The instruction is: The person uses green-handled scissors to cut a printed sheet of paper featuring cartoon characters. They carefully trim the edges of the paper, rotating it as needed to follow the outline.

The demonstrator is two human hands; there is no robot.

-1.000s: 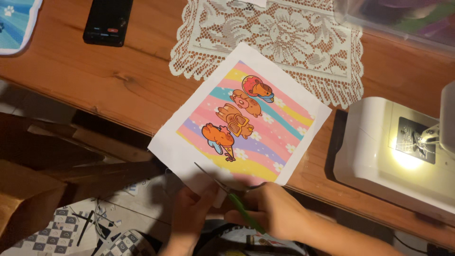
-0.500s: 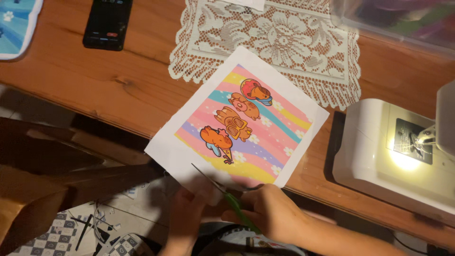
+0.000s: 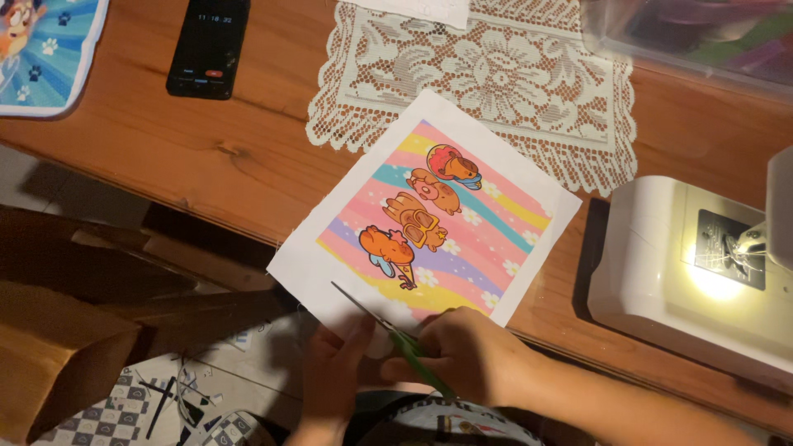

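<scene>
While the right hand grips green-handled scissors, their blades lying on the white border of a printed sheet, the left hand pinches that sheet's near edge. It lies partly over the wooden desk edge, touching a lace doily, near a white sewing machine and black phone.

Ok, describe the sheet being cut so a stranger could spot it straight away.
Start at the wooden table, whose near edge the sheet overhangs. The printed sheet lies tilted, its far corner on the white lace doily. Nothing else there has white borders around rainbow stripes and orange cartoon animals.
</scene>
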